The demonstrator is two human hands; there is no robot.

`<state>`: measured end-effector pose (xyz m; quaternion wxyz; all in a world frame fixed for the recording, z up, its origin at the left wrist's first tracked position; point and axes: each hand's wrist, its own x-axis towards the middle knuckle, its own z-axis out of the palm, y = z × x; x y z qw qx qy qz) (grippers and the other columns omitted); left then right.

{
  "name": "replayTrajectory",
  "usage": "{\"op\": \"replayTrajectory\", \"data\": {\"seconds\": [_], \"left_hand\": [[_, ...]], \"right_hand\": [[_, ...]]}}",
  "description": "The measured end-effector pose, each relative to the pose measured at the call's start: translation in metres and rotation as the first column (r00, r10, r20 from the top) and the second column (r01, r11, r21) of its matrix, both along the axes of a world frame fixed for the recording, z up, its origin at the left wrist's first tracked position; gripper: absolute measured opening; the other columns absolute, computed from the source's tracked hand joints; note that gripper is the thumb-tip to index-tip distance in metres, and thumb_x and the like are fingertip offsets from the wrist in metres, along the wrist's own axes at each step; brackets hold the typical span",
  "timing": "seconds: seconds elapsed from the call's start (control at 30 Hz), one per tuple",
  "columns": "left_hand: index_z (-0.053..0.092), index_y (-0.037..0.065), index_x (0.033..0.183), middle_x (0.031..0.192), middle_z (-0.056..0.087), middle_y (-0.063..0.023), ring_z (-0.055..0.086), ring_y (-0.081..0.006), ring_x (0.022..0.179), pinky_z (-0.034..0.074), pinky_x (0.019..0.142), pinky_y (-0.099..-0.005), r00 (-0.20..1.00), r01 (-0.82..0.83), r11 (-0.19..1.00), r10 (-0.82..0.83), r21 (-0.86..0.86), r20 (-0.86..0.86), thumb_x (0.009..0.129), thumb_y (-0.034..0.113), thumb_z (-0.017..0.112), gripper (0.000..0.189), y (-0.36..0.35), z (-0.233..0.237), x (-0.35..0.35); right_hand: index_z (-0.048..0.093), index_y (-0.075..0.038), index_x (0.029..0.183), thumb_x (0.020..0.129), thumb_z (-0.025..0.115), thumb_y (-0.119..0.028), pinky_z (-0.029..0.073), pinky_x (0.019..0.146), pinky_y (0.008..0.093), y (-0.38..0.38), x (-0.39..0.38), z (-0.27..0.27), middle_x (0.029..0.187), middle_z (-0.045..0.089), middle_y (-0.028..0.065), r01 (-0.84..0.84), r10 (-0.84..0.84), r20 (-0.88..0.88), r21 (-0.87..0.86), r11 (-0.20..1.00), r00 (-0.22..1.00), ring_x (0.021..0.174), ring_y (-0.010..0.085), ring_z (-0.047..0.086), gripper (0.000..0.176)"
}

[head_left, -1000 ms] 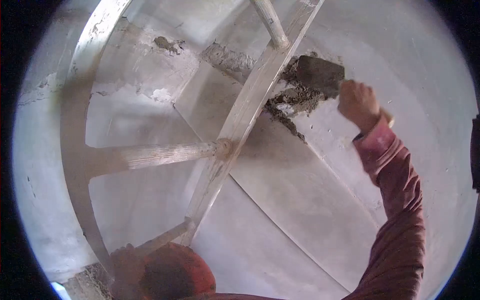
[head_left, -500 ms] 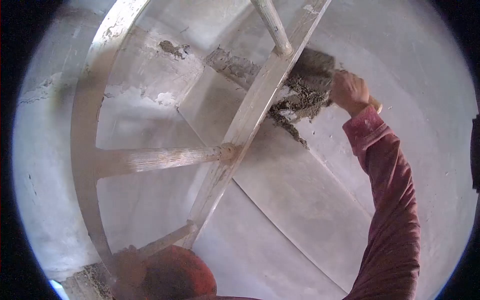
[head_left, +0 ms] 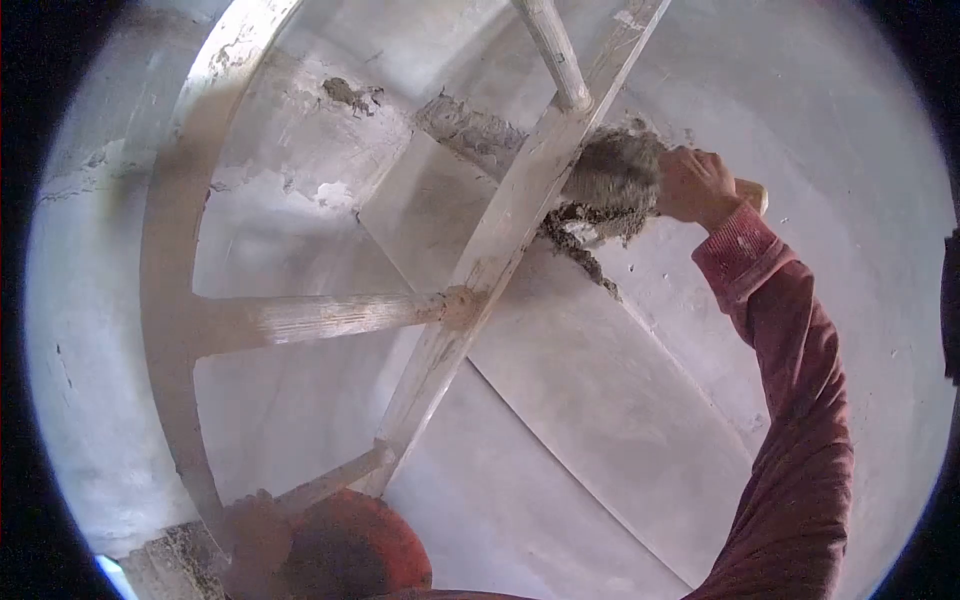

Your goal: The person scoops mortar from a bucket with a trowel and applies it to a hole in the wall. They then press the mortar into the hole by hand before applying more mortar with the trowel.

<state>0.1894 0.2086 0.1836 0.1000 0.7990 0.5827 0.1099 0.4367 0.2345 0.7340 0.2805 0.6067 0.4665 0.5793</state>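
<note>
My right hand (head_left: 695, 185), in a dark red sleeve, is shut on the wooden handle of a trowel (head_left: 752, 193). The trowel's blade (head_left: 615, 172) is loaded with grey mortar and blurred. It is pressed against a rough mortar patch (head_left: 585, 240) on the pale plastered surface, just right of a wooden ladder rail (head_left: 500, 250). My left hand (head_left: 250, 530) is a blurred shape at the bottom left, at the foot of the ladder's left rail. Its grip cannot be made out.
The wooden ladder fills the left and middle, with a rung (head_left: 320, 315) across the centre and another (head_left: 555, 55) at the top. A mortar strip (head_left: 470, 125) and flaked plaster (head_left: 345, 95) mark the surface. Loose mortar (head_left: 175, 560) shows at the bottom left.
My right hand has moved left and slightly up with the trowel. The blade went from clear of the rail to pressed into the mortar patch beside it. The left hand stays low.
</note>
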Motion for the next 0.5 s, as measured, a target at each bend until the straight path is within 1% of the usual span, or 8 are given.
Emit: {"op": "replayTrajectory", "data": {"seconds": [0.03, 0.1, 0.17, 0.27, 0.37, 0.43, 0.47, 0.5], "left_hand": [[0.053, 0.004, 0.105, 0.101, 0.053, -0.0134, 0.052, -0.0295, 0.095, 0.039, 0.082, -0.0446, 0.998, 0.058, 0.958, -0.059, -0.28, 0.002, 0.08, 0.041, 0.049, 0.045, 0.001, 0.023, -0.004], [0.053, 0.004, 0.105, 0.1, 0.053, -0.0136, 0.052, -0.0297, 0.095, 0.039, 0.081, -0.0452, 0.998, 0.064, 0.976, -0.063, -0.207, 0.009, 0.08, 0.04, 0.049, 0.045, 0.0, 0.006, -0.007], [0.053, 0.003, 0.105, 0.1, 0.054, -0.0138, 0.052, -0.0299, 0.094, 0.04, 0.079, -0.0458, 0.998, 0.066, 0.988, -0.063, -0.139, 0.022, 0.08, 0.04, 0.049, 0.044, 0.0, -0.005, -0.004], [0.055, 0.002, 0.1, 0.092, 0.056, -0.0127, 0.056, -0.0305, 0.086, 0.042, 0.077, -0.0448, 1.0, 0.007, 0.985, -0.011, -0.175, -0.02, 0.079, 0.039, 0.05, 0.042, 0.002, -0.018, 0.004], [0.056, 0.003, 0.09, 0.08, 0.058, -0.011, 0.058, -0.0313, 0.076, 0.043, 0.074, -0.0422, 0.999, 0.043, 0.995, -0.039, 0.086, -0.037, 0.078, 0.037, 0.053, 0.037, 0.004, -0.038, 0.005], [0.053, 0.0, 0.083, 0.072, 0.053, -0.0156, 0.053, -0.0321, 0.073, 0.037, 0.069, -0.0432, 0.983, -0.028, 0.999, 0.025, 0.017, 0.179, 0.063, 0.054, 0.059, 0.058, 0.005, -0.036, 0.003], [0.053, 0.0, 0.083, 0.072, 0.053, -0.0156, 0.053, -0.0321, 0.073, 0.037, 0.069, -0.0432, 0.984, -0.024, 0.999, 0.019, 0.024, 0.177, 0.063, 0.054, 0.059, 0.058, 0.006, -0.035, 0.003], [0.053, 0.0, 0.083, 0.072, 0.053, -0.0156, 0.053, -0.0318, 0.072, 0.036, 0.068, -0.0432, 0.981, -0.038, 0.999, 0.034, 0.016, 0.192, 0.063, 0.056, 0.058, 0.059, 0.006, -0.036, 0.004]], "right_hand": [[0.058, 0.001, 0.08, 0.068, 0.054, -0.014, 0.05, 0.066, 0.0406, -0.004, -0.006, -0.003, 0.08, 0.06, 0.0194, 0.051, -0.05, -0.038, 0.008, 0.999, 0.998, 0.075, 0.0335, 0.061, 0.02], [0.058, 0.0, 0.079, 0.068, 0.053, -0.015, 0.049, 0.065, 0.0406, -0.008, -0.006, -0.001, 0.079, 0.06, 0.019, 0.095, -0.094, -0.081, 0.014, 0.995, 0.992, 0.075, 0.0339, 0.061, 0.019], [0.059, -0.001, 0.081, 0.069, 0.053, -0.016, 0.048, 0.067, 0.0412, -0.015, 0.006, 0.018, 0.082, 0.06, 0.0186, -0.147, 0.161, -0.038, 0.249, 0.957, 0.986, 0.078, 0.0347, 0.06, 0.02], [0.059, -0.003, 0.081, 0.07, 0.053, -0.018, 0.047, 0.07, 0.0424, -0.026, 0.011, 0.044, 0.084, 0.06, 0.0177, -0.08, 0.112, -0.082, 0.325, 0.942, 0.99, 0.081, 0.0349, 0.059, 0.02], [0.06, -0.004, 0.084, 0.07, 0.053, -0.021, 0.047, 0.072, 0.0432, -0.043, 0.007, 0.054, 0.086, 0.06, 0.0174, -0.007, 0.027, -0.095, 0.21, 0.978, 0.995, 0.083, 0.0348, 0.057, 0.022], [0.06, -0.004, 0.083, 0.07, 0.053, -0.021, 0.047, 0.072, 0.0433, -0.043, 0.015, 0.054, 0.086, 0.06, 0.017, -0.069, 0.076, -0.059, 0.123, 0.99, 0.995, 0.083, 0.0348, 0.057, 0.023], [0.06, -0.005, 0.083, 0.07, 0.053, -0.022, 0.047, 0.072, 0.0433, -0.042, 0.017, 0.053, 0.087, 0.06, 0.0167, -0.136, 0.136, -0.027, 0.032, 0.99, 0.99, 0.083, 0.0348, 0.057, 0.023], [0.06, -0.005, 0.083, 0.07, 0.053, -0.022, 0.047, 0.072, 0.0433, -0.037, 0.017, 0.052, 0.087, 0.06, 0.0167, -0.135, 0.136, -0.027, 0.04, 0.99, 0.99, 0.083, 0.0348, 0.057, 0.023]]}}
